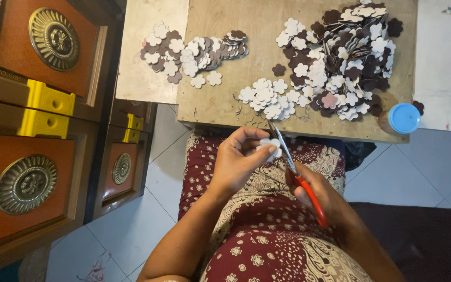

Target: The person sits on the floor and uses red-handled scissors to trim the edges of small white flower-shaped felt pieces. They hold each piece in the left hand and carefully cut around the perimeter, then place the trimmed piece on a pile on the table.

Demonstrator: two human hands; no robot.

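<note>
My left hand (pixel 236 159) pinches a small white flower-shaped cutout (pixel 270 148) over my lap. My right hand (pixel 317 196) grips scissors (pixel 294 169) with red handles, and the blades point up against the cutout's right edge. Just beyond my hands a wooden board (pixel 225 47) carries a big heap of white and brown flower cutouts (pixel 343 57) at the right. A small white cluster (pixel 264 96) lies near the board's front edge, and a second mixed pile (pixel 191 52) lies at the left.
A blue round lid (pixel 404 118) rests at the board's front right corner. Dark wooden cabinets with round brass ornaments (pixel 53 37) and yellow brackets (pixel 48 99) stand at the left. White floor tiles (pixel 131 230) lie below, a dark mat (pixel 429 240) at the right.
</note>
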